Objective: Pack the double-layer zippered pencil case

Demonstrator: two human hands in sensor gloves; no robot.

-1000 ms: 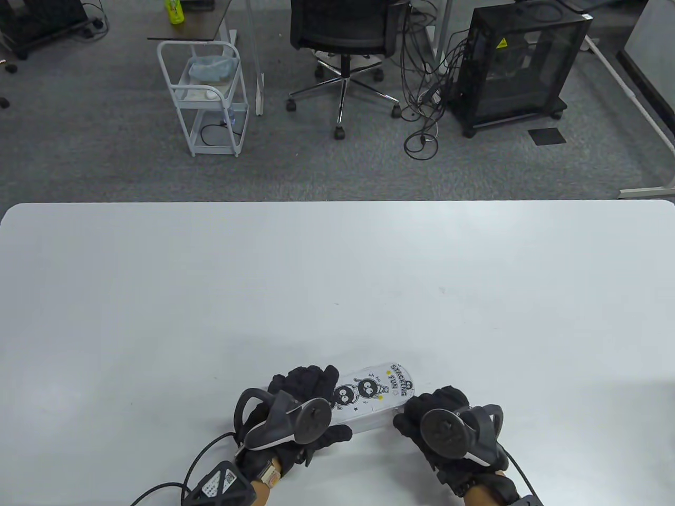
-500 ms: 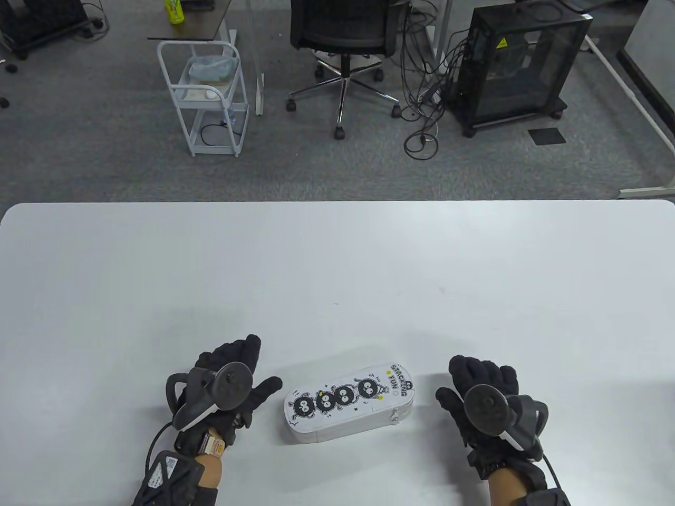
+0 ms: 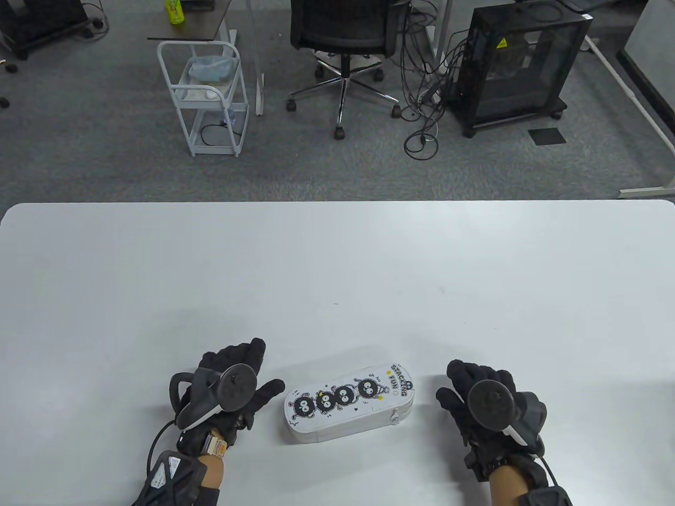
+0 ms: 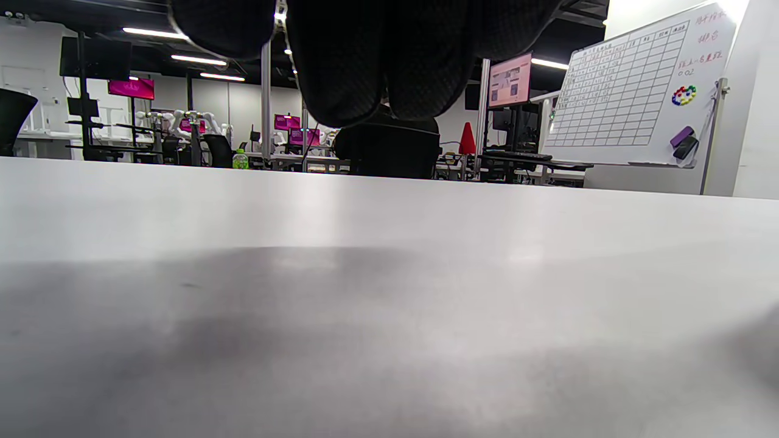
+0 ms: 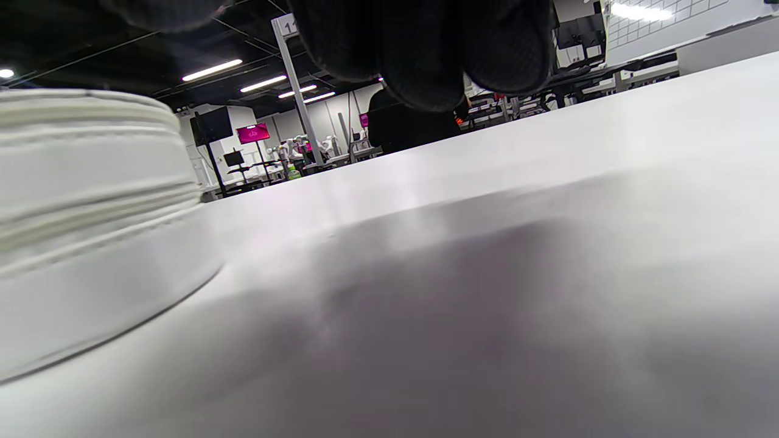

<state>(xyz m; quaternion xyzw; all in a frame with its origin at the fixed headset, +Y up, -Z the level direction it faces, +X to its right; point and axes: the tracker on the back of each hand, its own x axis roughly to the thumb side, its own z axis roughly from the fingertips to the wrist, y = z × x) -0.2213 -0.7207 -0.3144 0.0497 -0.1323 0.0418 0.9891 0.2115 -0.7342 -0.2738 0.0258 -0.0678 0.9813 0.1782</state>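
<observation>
Both grips released: left hand [image 3: 232, 387] and right hand [image 3: 482, 392] flank the pencil case [image 3: 348, 403], apart from it.

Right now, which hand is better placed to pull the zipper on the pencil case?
Probably the right hand: the zipper pulls sit at the pencil case's right end, nearest it. The left hand lies open beside the opposite end.

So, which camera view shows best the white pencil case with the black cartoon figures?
The table view: the white zippered pencil case with black cartoon figures appears whole, closed, lying on the white table between both hands. The right wrist view shows only its rounded side wall, close and partly cut off. The left wrist view does not show it.
</observation>
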